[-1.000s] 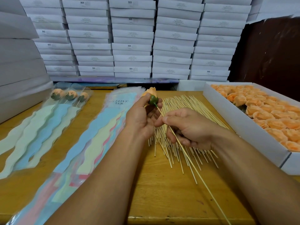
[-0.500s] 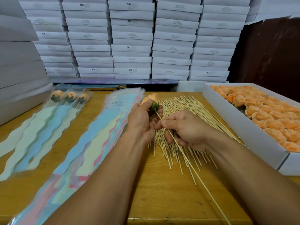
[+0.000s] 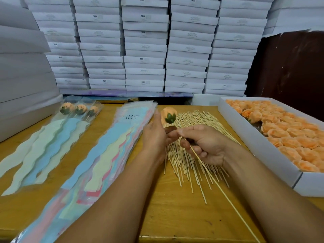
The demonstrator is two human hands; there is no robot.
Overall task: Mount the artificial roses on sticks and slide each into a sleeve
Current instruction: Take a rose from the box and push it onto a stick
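A stick (image 3: 206, 165) is pinched in the grip of the right hand (image 3: 205, 144), fingers curled round it, with a rose (image 3: 168, 115) mounted on its far tip above the loose sticks (image 3: 191, 123) on the desk (image 3: 175, 216). The left hand (image 3: 155, 135) is held beside the rose with fingers nearly straight, and whether anything is gripped by it cannot be told. A pile of sleeves (image 3: 105, 155) is laid left of the hands, three sleeved roses (image 3: 78, 109) further left, and a box (image 3: 259, 146) of roses to the right.
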